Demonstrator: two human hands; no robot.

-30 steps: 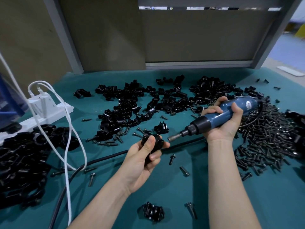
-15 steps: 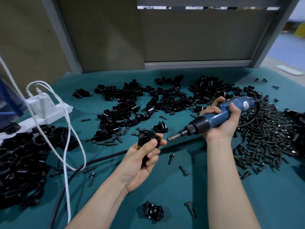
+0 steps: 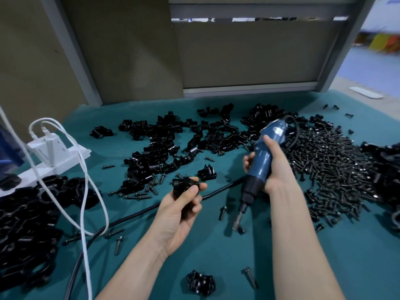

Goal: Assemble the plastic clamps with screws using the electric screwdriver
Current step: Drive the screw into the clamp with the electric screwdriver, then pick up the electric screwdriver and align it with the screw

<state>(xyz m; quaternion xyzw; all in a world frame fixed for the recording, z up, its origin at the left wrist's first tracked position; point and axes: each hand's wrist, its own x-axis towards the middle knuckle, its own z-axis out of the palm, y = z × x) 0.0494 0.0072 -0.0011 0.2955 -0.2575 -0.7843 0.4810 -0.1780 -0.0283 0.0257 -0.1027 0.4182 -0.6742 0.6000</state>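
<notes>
Screw pickup, seemingly: right hand (image 3: 275, 169) grips the blue electric screwdriver (image 3: 263, 156), bit at a loose black screw (image 3: 242, 230), next seating it in the black plastic clamp (image 3: 184, 186) gripped by the left hand (image 3: 179, 211).

A factory assembly station, not a home. The bench (image 3: 216, 252) is covered in a teal mat and backed at its far edge by plain board panels (image 3: 249, 55) set in grey metal posts (image 3: 71, 50). Stock lies loose in bulk: black plastic clamps (image 3: 151, 156) heaped across the middle and far side, another heap (image 3: 26, 224) at the left edge, and a wide pile of black screws (image 3: 329, 165) toward the right edge. A corded blue screwdriver (image 3: 263, 161) is in use. A white power strip (image 3: 58, 156) with plugged-in cables (image 3: 86, 176) sits at the left. Past the far right corner, blue shop floor (image 3: 372, 68) shows, blurred.
</notes>
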